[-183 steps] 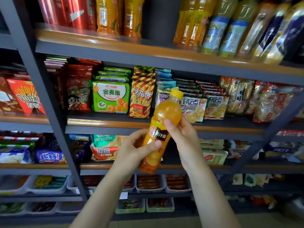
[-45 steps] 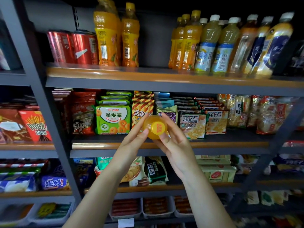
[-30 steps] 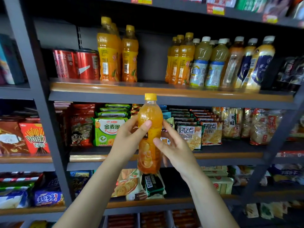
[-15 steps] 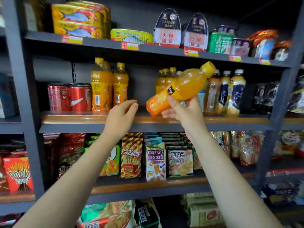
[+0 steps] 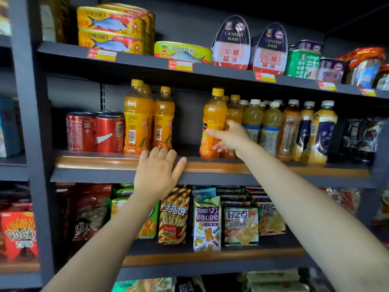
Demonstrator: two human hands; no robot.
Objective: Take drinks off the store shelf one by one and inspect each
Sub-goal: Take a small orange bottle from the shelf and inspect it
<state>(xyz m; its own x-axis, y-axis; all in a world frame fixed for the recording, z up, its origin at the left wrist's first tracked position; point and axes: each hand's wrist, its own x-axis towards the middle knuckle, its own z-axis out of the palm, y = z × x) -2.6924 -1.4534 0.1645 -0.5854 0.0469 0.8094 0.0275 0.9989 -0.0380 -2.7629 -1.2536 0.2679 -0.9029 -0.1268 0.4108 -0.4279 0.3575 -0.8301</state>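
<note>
Drinks shelf [image 5: 210,167], right hand [image 5: 231,137] gripping orange bottle [image 5: 212,123] among crowded bottles, left hand [image 5: 156,175] flat, open

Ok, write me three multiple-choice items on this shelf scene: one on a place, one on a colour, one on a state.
1. Where does the left hand rest?
A. on the drinks shelf's front edge
B. on the red cans
C. on a snack bag

2. What colour is the cap of the orange juice bottle in the right hand?
A. white
B. yellow
C. red

3. How does that bottle stand?
A. lying flat
B. upside down
C. upright, base at the shelf

Key: 1 A, its palm lies on the wooden lip below the bottles; 2 B, the cap is yellow; 3 C, cap up with fingers wrapped round its middle.
</note>
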